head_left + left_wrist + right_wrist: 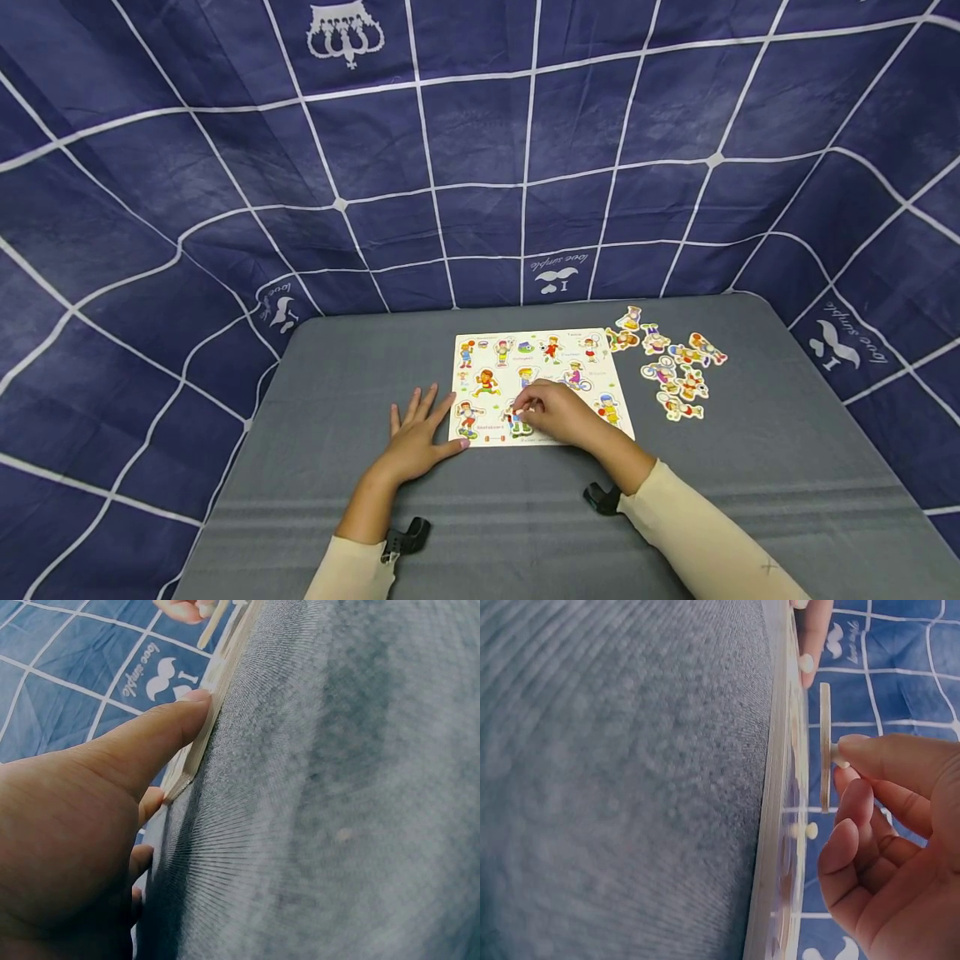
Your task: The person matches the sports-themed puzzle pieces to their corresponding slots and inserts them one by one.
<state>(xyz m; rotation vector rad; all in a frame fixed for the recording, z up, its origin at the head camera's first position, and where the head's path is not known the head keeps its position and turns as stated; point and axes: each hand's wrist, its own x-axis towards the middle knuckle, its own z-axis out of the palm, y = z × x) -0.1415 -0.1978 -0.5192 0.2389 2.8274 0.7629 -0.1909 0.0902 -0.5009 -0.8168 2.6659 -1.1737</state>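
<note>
A wooden peg puzzle board (558, 367) with cartoon children lies on the grey table (337, 375). My right hand (527, 407) pinches a flat puzzle piece (824, 746) by its small knob. The piece hangs just off the face of the board (778, 825), over its front middle. My left hand (418, 421) lies flat on the table at the board's left side. Its fingers are straight, and its thumb (169, 724) touches the edge of the board (217, 686) near the front left corner.
Several loose puzzle pieces (675, 371) lie scattered on the table right of the board. A navy cloth with white grid lines (480, 150) rises behind and to both sides of the table. A knob (807, 830) of a seated piece sticks up from the board.
</note>
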